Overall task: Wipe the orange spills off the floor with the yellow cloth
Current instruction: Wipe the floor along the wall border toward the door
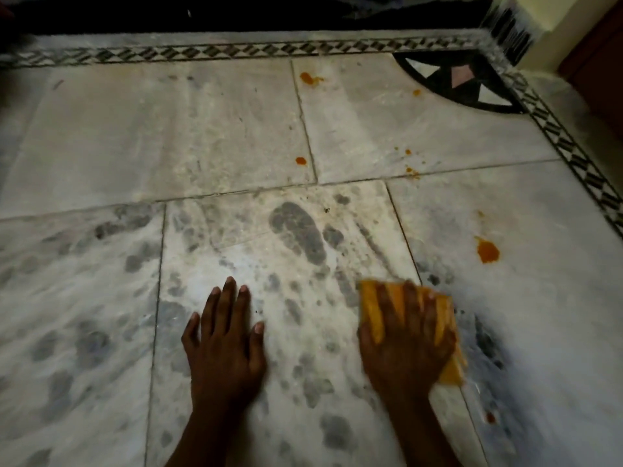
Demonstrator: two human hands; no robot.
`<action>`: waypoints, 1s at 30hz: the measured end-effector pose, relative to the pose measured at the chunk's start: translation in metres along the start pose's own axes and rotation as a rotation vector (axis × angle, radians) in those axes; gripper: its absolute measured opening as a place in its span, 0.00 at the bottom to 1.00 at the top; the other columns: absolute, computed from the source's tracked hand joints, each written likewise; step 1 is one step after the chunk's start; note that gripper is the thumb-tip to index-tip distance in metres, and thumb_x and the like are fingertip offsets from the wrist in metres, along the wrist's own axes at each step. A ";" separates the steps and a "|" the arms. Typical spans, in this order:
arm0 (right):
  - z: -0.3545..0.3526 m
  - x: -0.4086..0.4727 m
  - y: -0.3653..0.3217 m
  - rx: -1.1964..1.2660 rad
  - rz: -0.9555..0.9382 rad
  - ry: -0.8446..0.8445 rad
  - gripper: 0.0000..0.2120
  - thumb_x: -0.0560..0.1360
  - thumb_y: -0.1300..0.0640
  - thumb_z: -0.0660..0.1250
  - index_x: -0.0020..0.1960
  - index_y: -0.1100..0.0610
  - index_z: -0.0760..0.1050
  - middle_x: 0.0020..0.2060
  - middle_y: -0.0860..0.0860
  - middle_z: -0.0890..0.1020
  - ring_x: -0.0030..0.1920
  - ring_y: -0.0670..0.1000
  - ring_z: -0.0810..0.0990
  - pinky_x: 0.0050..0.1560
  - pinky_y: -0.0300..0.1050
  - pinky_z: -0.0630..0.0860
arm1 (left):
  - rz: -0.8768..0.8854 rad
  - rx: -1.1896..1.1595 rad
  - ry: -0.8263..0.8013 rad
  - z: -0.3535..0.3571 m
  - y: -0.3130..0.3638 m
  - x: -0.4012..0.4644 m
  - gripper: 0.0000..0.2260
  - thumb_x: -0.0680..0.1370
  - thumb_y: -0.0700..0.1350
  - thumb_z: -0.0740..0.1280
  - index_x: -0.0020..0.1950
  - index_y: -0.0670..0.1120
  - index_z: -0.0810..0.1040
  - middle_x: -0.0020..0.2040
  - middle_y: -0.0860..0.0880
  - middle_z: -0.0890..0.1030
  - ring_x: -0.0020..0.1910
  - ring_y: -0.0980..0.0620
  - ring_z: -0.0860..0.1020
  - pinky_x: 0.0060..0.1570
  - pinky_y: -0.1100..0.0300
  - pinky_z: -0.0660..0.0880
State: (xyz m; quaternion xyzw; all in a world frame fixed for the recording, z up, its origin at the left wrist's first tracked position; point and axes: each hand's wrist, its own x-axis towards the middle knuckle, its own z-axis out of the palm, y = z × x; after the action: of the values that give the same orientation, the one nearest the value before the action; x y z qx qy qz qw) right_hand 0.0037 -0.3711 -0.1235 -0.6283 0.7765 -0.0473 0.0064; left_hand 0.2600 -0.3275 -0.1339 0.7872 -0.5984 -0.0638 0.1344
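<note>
Yellow cloth [371, 308]: flat on marble floor [101, 298], under right hand [406, 335], fingers spread, pressing it. Left hand [224, 342]: spread flat on floor, well apart from cloth. Orange spills: largest spill [487, 251] ahead-right of cloth; smaller spots [301, 160] farther off. Patterned border [236, 50] at far edge.

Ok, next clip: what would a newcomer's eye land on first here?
Probably the yellow cloth, bright against the pale marble floor, pressed flat under the right hand at lower right. Next, the orange spills: the largest blob sits beyond and to the right of the cloth, with smaller spots farther off. The left hand rests flat on the floor beside it.
</note>
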 end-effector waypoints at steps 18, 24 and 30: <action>-0.003 0.038 -0.010 0.082 0.072 -0.007 0.35 0.74 0.28 0.55 0.80 0.31 0.59 0.84 0.47 0.57 0.83 0.67 0.45 0.76 0.77 0.47 | 0.195 -0.078 0.092 -0.024 -0.026 0.067 0.25 0.79 0.52 0.60 0.71 0.40 0.80 0.69 0.39 0.80 0.62 0.34 0.80 0.60 0.41 0.76; 0.013 0.099 -0.114 0.205 -0.174 0.052 0.32 0.72 0.34 0.57 0.76 0.35 0.70 0.82 0.50 0.64 0.82 0.69 0.54 0.76 0.77 0.49 | 0.036 -0.129 0.111 -0.005 -0.010 0.178 0.29 0.81 0.53 0.57 0.80 0.44 0.72 0.81 0.42 0.71 0.79 0.40 0.69 0.75 0.40 0.65; 0.008 0.038 -0.055 0.132 -0.264 0.096 0.36 0.71 0.34 0.65 0.78 0.33 0.65 0.82 0.49 0.64 0.83 0.63 0.59 0.75 0.73 0.54 | -0.045 -0.085 0.079 0.003 -0.016 0.178 0.29 0.83 0.56 0.53 0.83 0.47 0.67 0.85 0.46 0.64 0.84 0.45 0.61 0.81 0.38 0.57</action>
State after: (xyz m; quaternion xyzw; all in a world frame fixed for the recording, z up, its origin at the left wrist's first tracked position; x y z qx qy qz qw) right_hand 0.0496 -0.4198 -0.1255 -0.7203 0.6817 -0.1283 0.0043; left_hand 0.3226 -0.4944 -0.1310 0.7959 -0.5717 -0.0610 0.1898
